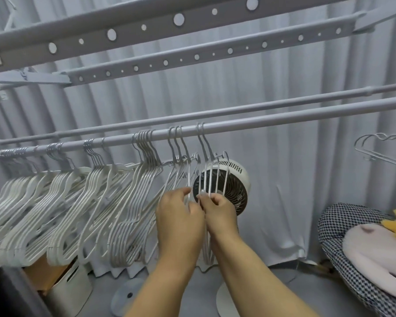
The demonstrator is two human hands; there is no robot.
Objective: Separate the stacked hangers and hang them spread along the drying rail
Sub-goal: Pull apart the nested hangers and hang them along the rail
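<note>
A grey drying rail [261, 121] runs from lower left to upper right. Many white hangers [62, 202] hang from it in tight bunches on the left half. In front of the fan I hold a small stack of thin white hangers [212, 177] below the rail, their hooks free of it. My left hand [181, 220] grips the stack's left wires. My right hand [218, 212] pinches wires on its right side. The two hands touch. Two hangers [204, 143] hang on the rail just above the stack.
A round white fan [229, 191] stands behind the held stack. Pale curtains hang behind the rack, and two perforated bars [178, 53] cross above. A lone hanger [375, 149] is at far right, a checkered cushion with a plush toy [357, 248] lower right, a bin [66, 291] lower left.
</note>
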